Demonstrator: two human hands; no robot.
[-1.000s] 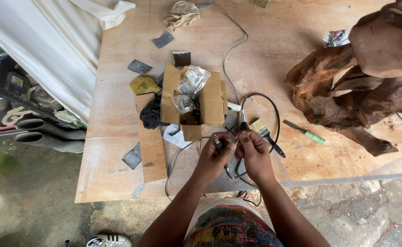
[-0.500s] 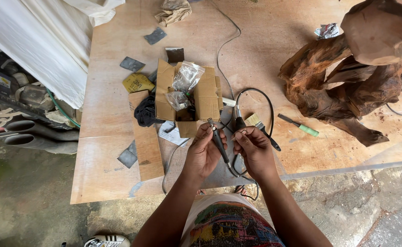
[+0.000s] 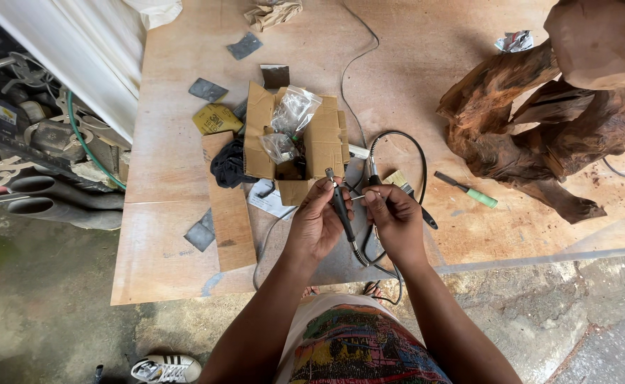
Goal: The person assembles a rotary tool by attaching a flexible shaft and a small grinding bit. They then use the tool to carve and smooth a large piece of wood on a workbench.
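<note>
My left hand grips a slim black rotary handpiece with a flexible black shaft looping away over the plywood table. The tool's tip points up toward the open cardboard box. My right hand pinches a small thin metal bit beside the handpiece, fingertips close to my left thumb. Both hands hover above the table's near edge.
The box holds clear plastic bags. Around it lie sandpaper scraps, a black cloth, a wood strip, a brush and a green-handled screwdriver. A large carved root sculpture fills the right. Tools clutter the floor at left.
The handpiece has turned from lying between my hands to standing nearly upright in my left hand. My right hand has drawn slightly apart, holding the small bit.
</note>
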